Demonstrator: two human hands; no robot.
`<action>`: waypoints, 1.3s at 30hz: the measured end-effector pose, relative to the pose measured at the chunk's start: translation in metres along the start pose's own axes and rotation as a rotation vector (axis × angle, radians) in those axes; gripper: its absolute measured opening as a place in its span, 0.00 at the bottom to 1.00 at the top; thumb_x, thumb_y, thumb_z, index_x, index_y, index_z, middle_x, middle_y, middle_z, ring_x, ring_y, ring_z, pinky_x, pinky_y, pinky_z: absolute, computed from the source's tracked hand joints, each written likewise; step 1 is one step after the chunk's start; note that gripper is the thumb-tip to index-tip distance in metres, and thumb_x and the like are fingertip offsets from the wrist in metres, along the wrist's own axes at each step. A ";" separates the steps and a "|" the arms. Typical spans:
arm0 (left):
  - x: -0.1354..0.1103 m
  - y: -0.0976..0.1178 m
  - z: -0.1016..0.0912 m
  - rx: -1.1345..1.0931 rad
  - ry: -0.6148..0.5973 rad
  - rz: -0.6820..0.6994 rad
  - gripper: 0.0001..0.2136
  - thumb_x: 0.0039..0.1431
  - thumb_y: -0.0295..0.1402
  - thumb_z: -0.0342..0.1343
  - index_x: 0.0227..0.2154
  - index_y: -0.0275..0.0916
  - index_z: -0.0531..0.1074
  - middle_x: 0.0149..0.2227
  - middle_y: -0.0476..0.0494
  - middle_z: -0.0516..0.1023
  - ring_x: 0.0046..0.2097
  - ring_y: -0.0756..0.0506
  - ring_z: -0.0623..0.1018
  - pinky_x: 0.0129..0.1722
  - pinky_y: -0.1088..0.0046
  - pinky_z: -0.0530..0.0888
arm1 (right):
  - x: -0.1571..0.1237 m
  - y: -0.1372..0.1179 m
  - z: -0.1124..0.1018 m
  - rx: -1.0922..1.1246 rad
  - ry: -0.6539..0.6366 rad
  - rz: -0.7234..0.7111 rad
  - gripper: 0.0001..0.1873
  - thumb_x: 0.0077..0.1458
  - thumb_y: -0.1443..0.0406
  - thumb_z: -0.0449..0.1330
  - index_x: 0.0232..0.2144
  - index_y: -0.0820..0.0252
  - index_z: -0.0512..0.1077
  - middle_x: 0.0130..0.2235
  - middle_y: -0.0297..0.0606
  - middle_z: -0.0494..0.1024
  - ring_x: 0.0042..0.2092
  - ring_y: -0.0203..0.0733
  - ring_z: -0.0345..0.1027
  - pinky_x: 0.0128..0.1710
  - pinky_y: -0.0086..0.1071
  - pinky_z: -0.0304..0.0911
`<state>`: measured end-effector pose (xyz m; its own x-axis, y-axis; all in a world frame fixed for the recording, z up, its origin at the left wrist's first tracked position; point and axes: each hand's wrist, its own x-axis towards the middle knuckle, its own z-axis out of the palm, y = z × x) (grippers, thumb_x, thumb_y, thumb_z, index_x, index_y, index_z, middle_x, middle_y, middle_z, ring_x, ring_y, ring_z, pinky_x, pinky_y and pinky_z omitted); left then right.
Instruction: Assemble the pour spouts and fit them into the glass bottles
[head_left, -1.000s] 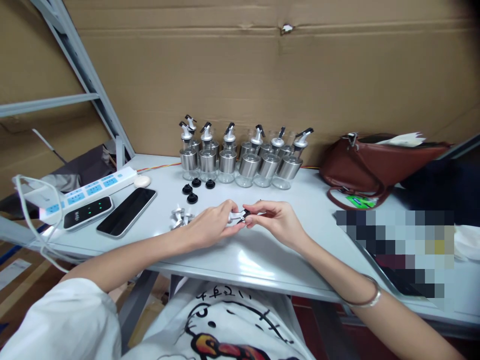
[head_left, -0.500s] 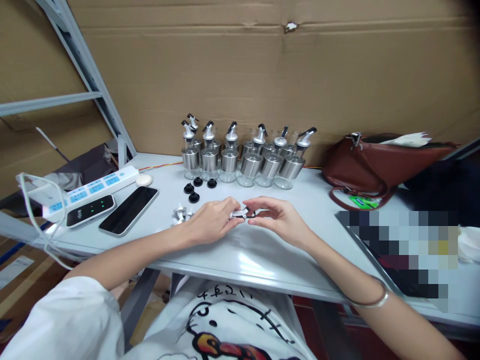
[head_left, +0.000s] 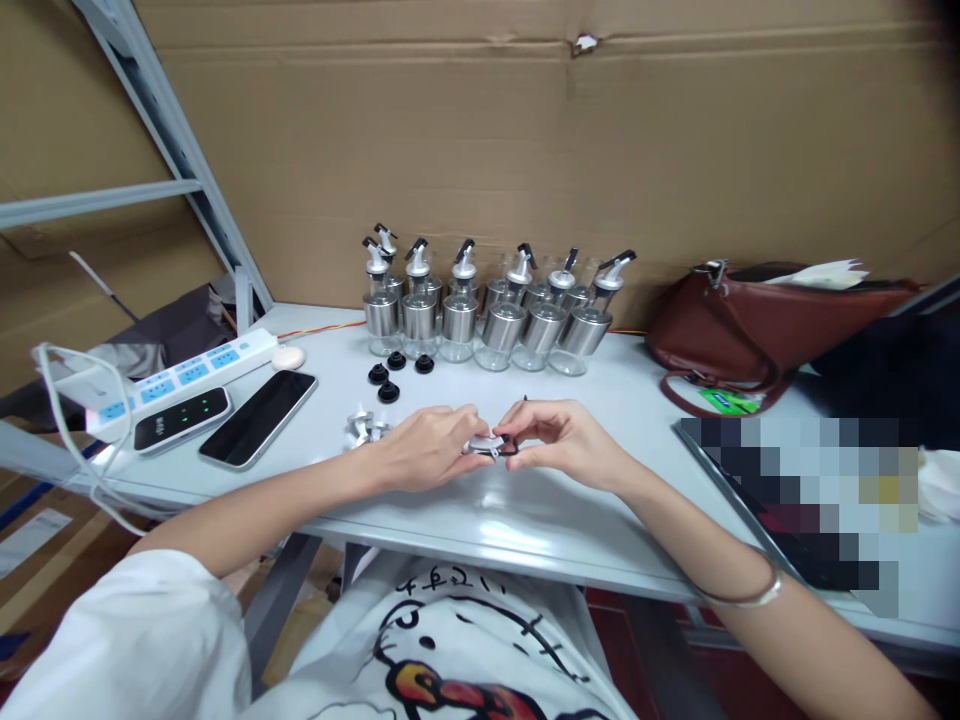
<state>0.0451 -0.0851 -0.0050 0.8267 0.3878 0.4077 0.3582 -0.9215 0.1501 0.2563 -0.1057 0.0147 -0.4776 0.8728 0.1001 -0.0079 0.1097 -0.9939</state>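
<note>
My left hand (head_left: 427,447) is closed around a silver pour spout (head_left: 484,443), held just above the table. At the spout's right end, my right hand (head_left: 566,440) pinches a small black lever piece (head_left: 510,446) between thumb and fingers. Whether the two parts are joined I cannot tell, since fingers cover much of them. Loose silver spouts (head_left: 361,428) lie beside my left wrist, partly hidden by it. Several black stoppers (head_left: 388,391) sit beyond them. Behind, glass and steel oil bottles (head_left: 503,325) stand in rows, the front ones topped with spouts.
To the left lie a phone (head_left: 259,420), a black device (head_left: 182,420), a white power strip (head_left: 180,385) and a round white object (head_left: 289,357). A brown bag (head_left: 780,320) is at the back right, near a blurred-out flat item (head_left: 795,500). Cardboard (head_left: 480,130) rises behind the table.
Both hands have come slightly lower, still holding the spout and black piece. The right fingers have shifted their pinch on the black piece. The bottles and stoppers stay in place.
</note>
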 end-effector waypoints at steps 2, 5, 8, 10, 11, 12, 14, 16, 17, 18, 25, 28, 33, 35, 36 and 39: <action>0.000 0.000 0.000 0.006 -0.007 0.007 0.15 0.67 0.43 0.34 0.41 0.37 0.58 0.35 0.42 0.71 0.29 0.48 0.71 0.30 0.72 0.69 | 0.000 0.000 0.000 -0.002 -0.007 0.003 0.13 0.33 0.67 0.73 0.25 0.62 0.76 0.28 0.35 0.78 0.30 0.36 0.70 0.33 0.32 0.67; 0.000 0.000 0.000 0.019 -0.020 0.013 0.17 0.67 0.44 0.32 0.41 0.37 0.58 0.35 0.42 0.71 0.29 0.48 0.71 0.30 0.72 0.69 | 0.000 0.001 0.000 0.010 -0.014 0.008 0.12 0.33 0.67 0.73 0.25 0.62 0.76 0.27 0.34 0.78 0.29 0.35 0.70 0.32 0.30 0.66; 0.000 0.000 0.001 0.039 -0.013 0.027 0.18 0.67 0.46 0.31 0.41 0.37 0.57 0.35 0.42 0.71 0.29 0.49 0.71 0.31 0.72 0.69 | 0.000 0.003 0.000 0.026 -0.020 0.005 0.11 0.34 0.67 0.73 0.24 0.61 0.76 0.27 0.34 0.78 0.29 0.34 0.70 0.33 0.30 0.66; 0.000 -0.001 0.002 0.046 0.002 0.041 0.18 0.67 0.46 0.31 0.41 0.36 0.57 0.35 0.43 0.70 0.28 0.49 0.71 0.30 0.72 0.69 | 0.000 0.004 0.000 0.025 -0.023 0.002 0.11 0.34 0.67 0.73 0.25 0.61 0.76 0.27 0.34 0.78 0.30 0.34 0.70 0.33 0.30 0.66; 0.000 -0.001 0.002 0.047 0.008 0.045 0.18 0.67 0.45 0.32 0.41 0.36 0.57 0.34 0.43 0.70 0.28 0.49 0.71 0.30 0.72 0.69 | 0.000 0.004 0.000 0.022 -0.024 0.001 0.12 0.34 0.67 0.73 0.25 0.61 0.76 0.27 0.34 0.78 0.30 0.34 0.70 0.33 0.30 0.66; 0.000 -0.001 0.002 0.044 0.010 0.046 0.17 0.67 0.45 0.32 0.41 0.36 0.58 0.34 0.43 0.70 0.28 0.49 0.71 0.30 0.72 0.69 | 0.000 0.004 0.000 0.018 -0.025 0.001 0.12 0.34 0.67 0.73 0.25 0.61 0.76 0.27 0.34 0.77 0.29 0.34 0.69 0.33 0.30 0.66; -0.001 -0.001 0.002 0.031 0.001 0.042 0.17 0.67 0.45 0.32 0.41 0.36 0.58 0.34 0.42 0.70 0.29 0.48 0.71 0.30 0.72 0.69 | 0.000 0.004 0.000 0.009 -0.027 0.002 0.12 0.34 0.67 0.72 0.25 0.62 0.76 0.27 0.34 0.77 0.29 0.35 0.69 0.33 0.31 0.66; -0.001 -0.001 0.003 0.015 -0.022 0.029 0.18 0.67 0.45 0.33 0.41 0.36 0.59 0.34 0.42 0.70 0.29 0.48 0.71 0.31 0.71 0.70 | 0.000 0.003 -0.001 0.000 -0.031 -0.001 0.11 0.34 0.67 0.72 0.25 0.62 0.76 0.27 0.34 0.77 0.30 0.35 0.69 0.33 0.31 0.66; -0.001 -0.002 0.003 0.009 -0.032 0.022 0.18 0.67 0.46 0.33 0.41 0.36 0.59 0.34 0.42 0.70 0.30 0.47 0.71 0.31 0.70 0.70 | 0.000 0.003 -0.001 -0.005 -0.033 -0.004 0.11 0.34 0.67 0.72 0.24 0.62 0.76 0.27 0.34 0.77 0.29 0.35 0.69 0.33 0.31 0.66; -0.001 -0.002 0.003 0.007 -0.040 0.018 0.18 0.66 0.46 0.33 0.41 0.36 0.60 0.35 0.42 0.70 0.30 0.47 0.71 0.32 0.70 0.70 | 0.000 0.002 -0.001 -0.009 -0.035 -0.007 0.11 0.34 0.67 0.72 0.24 0.62 0.76 0.27 0.34 0.77 0.29 0.35 0.69 0.33 0.30 0.66; -0.001 -0.002 0.004 0.016 -0.049 0.023 0.19 0.66 0.46 0.33 0.41 0.36 0.60 0.34 0.42 0.70 0.30 0.48 0.71 0.32 0.70 0.70 | -0.001 0.003 0.000 -0.012 -0.036 0.000 0.11 0.35 0.67 0.72 0.24 0.62 0.75 0.27 0.34 0.77 0.30 0.35 0.69 0.32 0.30 0.66; -0.001 -0.002 0.004 -0.006 -0.056 0.020 0.18 0.66 0.46 0.34 0.41 0.36 0.60 0.34 0.42 0.69 0.30 0.47 0.71 0.32 0.69 0.71 | -0.001 0.003 0.000 -0.019 -0.040 0.003 0.11 0.35 0.66 0.72 0.24 0.62 0.75 0.28 0.35 0.77 0.30 0.35 0.69 0.33 0.31 0.66; 0.000 -0.002 0.004 -0.016 -0.025 0.057 0.18 0.66 0.46 0.36 0.41 0.37 0.59 0.34 0.43 0.70 0.30 0.47 0.71 0.33 0.69 0.71 | -0.001 0.003 0.000 -0.024 -0.050 0.012 0.11 0.36 0.65 0.72 0.23 0.62 0.74 0.28 0.35 0.77 0.30 0.35 0.69 0.33 0.31 0.66; 0.000 -0.001 0.004 -0.004 -0.010 0.067 0.17 0.66 0.46 0.36 0.41 0.37 0.59 0.34 0.43 0.70 0.29 0.48 0.71 0.33 0.70 0.71 | -0.001 0.004 0.000 -0.036 -0.049 0.008 0.12 0.36 0.64 0.71 0.24 0.62 0.74 0.28 0.35 0.77 0.30 0.35 0.69 0.33 0.31 0.65; 0.000 -0.001 0.004 -0.001 -0.004 0.067 0.16 0.66 0.46 0.37 0.41 0.37 0.59 0.34 0.43 0.70 0.29 0.48 0.72 0.33 0.70 0.71 | -0.001 0.004 0.000 -0.046 -0.046 0.004 0.12 0.37 0.64 0.71 0.24 0.62 0.73 0.28 0.35 0.77 0.30 0.35 0.68 0.33 0.31 0.65; 0.000 -0.003 0.005 -0.021 0.022 0.047 0.15 0.65 0.46 0.39 0.41 0.37 0.58 0.33 0.44 0.70 0.28 0.48 0.71 0.32 0.69 0.70 | -0.002 0.004 0.001 -0.073 -0.036 -0.004 0.13 0.37 0.62 0.71 0.25 0.62 0.73 0.28 0.35 0.76 0.30 0.36 0.69 0.33 0.31 0.66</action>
<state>0.0465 -0.0824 -0.0098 0.8327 0.3433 0.4344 0.3096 -0.9392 0.1487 0.2564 -0.1073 0.0103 -0.5094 0.8545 0.1012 0.0536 0.1489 -0.9874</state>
